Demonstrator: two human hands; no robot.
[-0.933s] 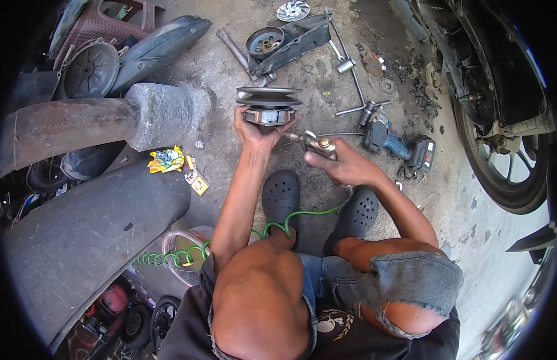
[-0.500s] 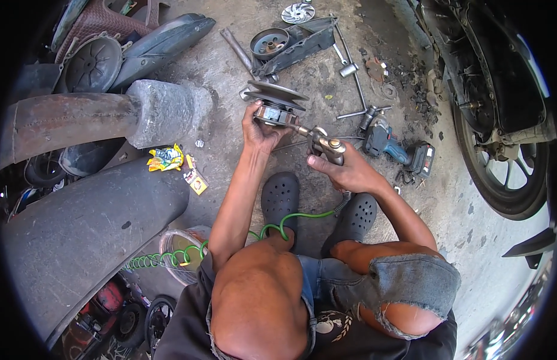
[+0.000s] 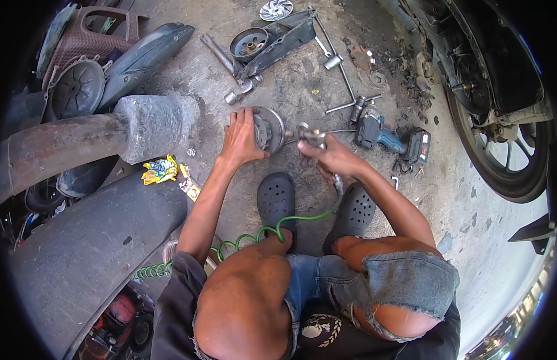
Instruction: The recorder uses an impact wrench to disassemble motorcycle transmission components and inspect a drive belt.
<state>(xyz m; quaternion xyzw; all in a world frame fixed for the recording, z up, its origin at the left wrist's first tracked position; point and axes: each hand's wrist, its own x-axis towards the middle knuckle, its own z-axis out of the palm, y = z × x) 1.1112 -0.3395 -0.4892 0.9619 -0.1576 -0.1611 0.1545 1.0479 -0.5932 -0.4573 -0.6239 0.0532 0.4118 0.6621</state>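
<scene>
My left hand [image 3: 239,141] grips a round metal scooter clutch pulley [image 3: 275,126] by its side, fingers over the far edge and thumb at the near edge. It is held tilted on edge above the concrete. Closed round a metal air blow gun [image 3: 312,138], my right hand [image 3: 339,159] keeps the gun's tip close to the pulley's right face. Motion blurs the gun, so contact cannot be made out. A green coiled air hose [image 3: 254,236] runs from the gun's handle across my shoe to the left.
Beyond my hands lie a hammer [image 3: 241,90], a clutch drum [image 3: 249,45] on a black cover and a T-handle wrench [image 3: 357,109]. A cordless impact wrench [image 3: 380,133] is at right, near a motorcycle wheel [image 3: 500,186]. A yellow packet [image 3: 160,170] lies left.
The pulley has turned from lying roughly flat to standing on edge and has come lower. My left hand has shifted onto its left side. The gun has moved slightly left and up.
</scene>
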